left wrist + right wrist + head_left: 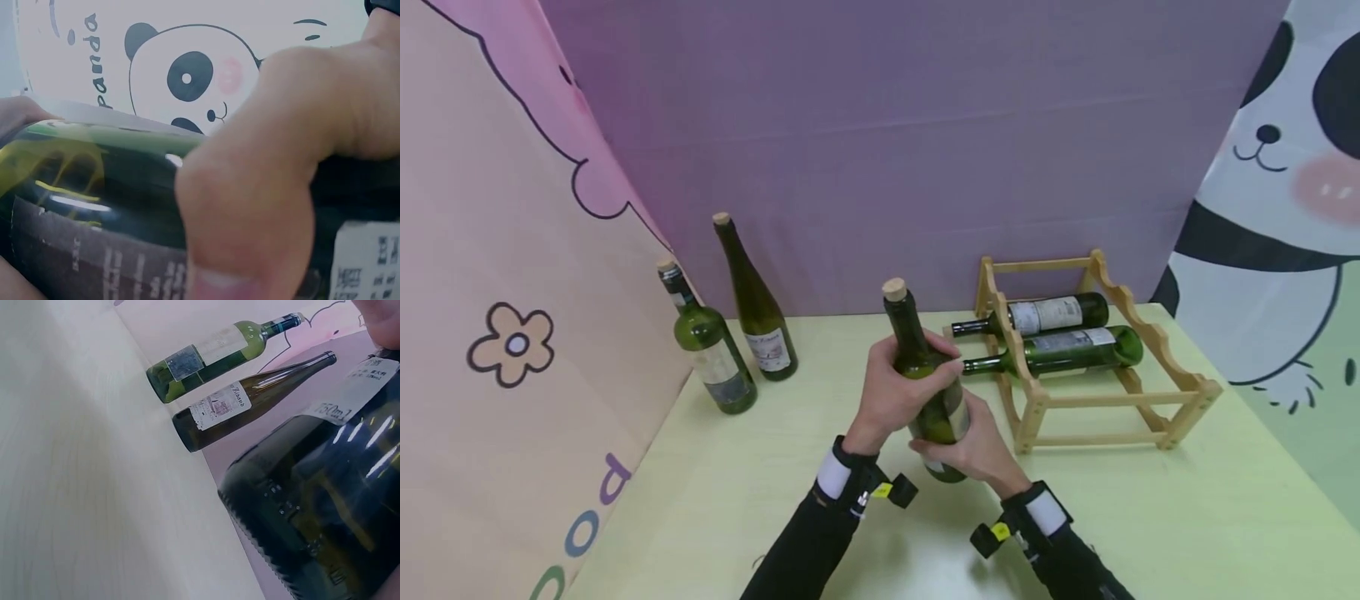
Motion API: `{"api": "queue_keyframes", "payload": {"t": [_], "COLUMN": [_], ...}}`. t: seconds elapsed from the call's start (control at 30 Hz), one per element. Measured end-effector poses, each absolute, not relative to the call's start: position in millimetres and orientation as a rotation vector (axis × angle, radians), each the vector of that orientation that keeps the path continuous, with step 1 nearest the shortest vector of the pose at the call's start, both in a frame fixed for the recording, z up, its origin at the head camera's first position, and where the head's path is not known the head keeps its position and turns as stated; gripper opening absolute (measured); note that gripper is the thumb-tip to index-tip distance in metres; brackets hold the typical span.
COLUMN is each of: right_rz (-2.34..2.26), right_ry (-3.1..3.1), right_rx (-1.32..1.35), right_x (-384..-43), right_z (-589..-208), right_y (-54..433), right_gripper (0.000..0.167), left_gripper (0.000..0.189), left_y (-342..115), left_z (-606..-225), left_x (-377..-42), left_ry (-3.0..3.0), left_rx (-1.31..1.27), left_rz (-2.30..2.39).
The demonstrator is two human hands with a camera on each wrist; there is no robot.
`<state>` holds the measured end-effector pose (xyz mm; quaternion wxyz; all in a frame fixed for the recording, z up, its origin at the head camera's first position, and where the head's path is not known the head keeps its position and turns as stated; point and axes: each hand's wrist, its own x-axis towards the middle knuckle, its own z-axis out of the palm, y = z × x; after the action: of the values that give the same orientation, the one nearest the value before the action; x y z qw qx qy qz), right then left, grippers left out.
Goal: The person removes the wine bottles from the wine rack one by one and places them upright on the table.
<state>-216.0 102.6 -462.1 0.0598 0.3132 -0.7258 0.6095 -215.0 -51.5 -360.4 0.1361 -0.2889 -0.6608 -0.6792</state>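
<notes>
A dark green wine bottle [936,423] with a cork is held tilted above the table, its neck leaning up and to the left. My left hand [891,390] grips it around the shoulder, thumb across the front. Lower down, my right hand [976,446] holds the body near the base. In the left wrist view the left thumb [250,206] lies over the glass between a dark label [100,256] and a white sticker [369,262]. The right wrist view shows the bottle's ridged base edge [259,544] close up.
A wooden wine rack [1037,408] stands at the right, with two green bottles lying in it, necks to the left. Two corked bottles stand upright at the back left: a green one [703,333] and a slimmer brown-green one [758,300]. Printed cloth walls border the table [715,500].
</notes>
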Motion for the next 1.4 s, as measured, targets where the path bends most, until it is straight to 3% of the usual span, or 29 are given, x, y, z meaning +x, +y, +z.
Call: {"api": "queue_keyframes", "payload": {"t": [0.47,0.8,1.07,1.4], "right_rz": [1.834,1.771,1.572,1.225], "right_ry": [-2.325,-2.467,-2.396,-2.393], "right_rx": [0.965,0.952,0.990,0.831], "right_x": [-214,-212,-216,-219], "right_z": [-454,-441,-431,-409], "right_y": [102,113,128,154], "right_gripper": [0.069,0.095,0.092,0.085], "left_gripper": [0.014,0.013,0.013,0.011], "left_y": [-55,-60,-70,-84], "left_z": [-359,-353,-348,-345], "left_x": [-212,-213,-216,-231], "left_ry": [-1.877,-1.849,-1.880,-1.921], "left_rx": [-0.786,-0.825,-0.788,-0.713], "left_rz": [-1.967,-1.939,-1.866,-1.769]}}
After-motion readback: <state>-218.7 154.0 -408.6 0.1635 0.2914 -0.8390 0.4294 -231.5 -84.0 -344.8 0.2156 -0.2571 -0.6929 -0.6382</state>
